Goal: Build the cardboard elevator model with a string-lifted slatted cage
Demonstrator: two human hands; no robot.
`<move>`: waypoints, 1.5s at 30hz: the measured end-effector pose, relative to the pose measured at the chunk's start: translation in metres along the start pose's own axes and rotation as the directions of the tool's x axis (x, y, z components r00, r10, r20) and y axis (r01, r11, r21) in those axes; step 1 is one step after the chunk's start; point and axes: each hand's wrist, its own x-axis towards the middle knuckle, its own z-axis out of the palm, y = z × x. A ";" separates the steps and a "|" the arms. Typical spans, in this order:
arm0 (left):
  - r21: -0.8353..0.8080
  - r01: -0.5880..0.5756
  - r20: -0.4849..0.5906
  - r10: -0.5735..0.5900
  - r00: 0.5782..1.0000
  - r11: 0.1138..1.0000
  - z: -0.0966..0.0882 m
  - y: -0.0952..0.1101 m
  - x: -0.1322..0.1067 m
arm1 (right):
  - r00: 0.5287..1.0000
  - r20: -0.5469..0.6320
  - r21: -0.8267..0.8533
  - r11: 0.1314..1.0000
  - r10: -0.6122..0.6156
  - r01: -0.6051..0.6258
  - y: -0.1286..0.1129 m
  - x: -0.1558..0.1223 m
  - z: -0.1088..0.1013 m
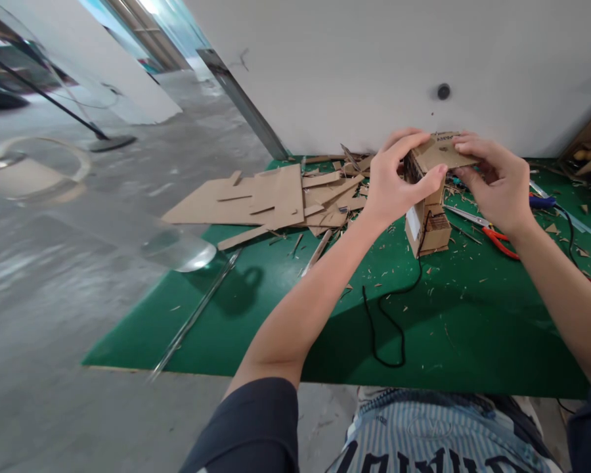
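A small cardboard model (431,231) stands upright on the green table, built of glued layers, with a flat cardboard piece (440,152) at its top. My left hand (398,172) grips the left edge of that piece, thumb along its near side. On the opposite edge, my right hand (497,174) pinches it between thumb and fingers. Whether the flat piece is fixed to the model below cannot be seen. From the model a black cord (402,328) trails loosely over the table toward me. Scissors with red handles (500,242) lie beside my right wrist.
Cut cardboard sheets and strips (276,197) are heaped at the table's back left. A clear plastic bottle (180,251) and a transparent rod (197,315) are at the left edge. A blue-handled tool (542,202) with a black cable lies right. A white wall (354,72) rises behind.
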 end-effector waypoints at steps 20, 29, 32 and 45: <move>-0.038 0.008 0.004 -0.007 1.000 0.999 0.000 -0.004 0.004 | 0.986 0.141 -0.187 0.976 -0.091 0.116 -0.004 0.006 -0.016; -0.064 0.034 0.015 -0.033 0.999 0.997 -0.003 -0.001 0.009 | 0.977 0.115 -0.293 0.933 -0.182 0.208 -0.019 0.009 -0.013; -0.049 0.036 0.036 -0.035 0.999 0.998 -0.004 0.000 0.008 | 0.987 0.092 -0.277 0.948 -0.133 0.153 -0.016 0.006 -0.009; 0.015 0.020 -0.062 -0.019 0.998 1.000 0.003 0.007 -0.004 | 0.990 0.118 -0.234 0.967 -0.071 0.097 -0.010 -0.001 -0.008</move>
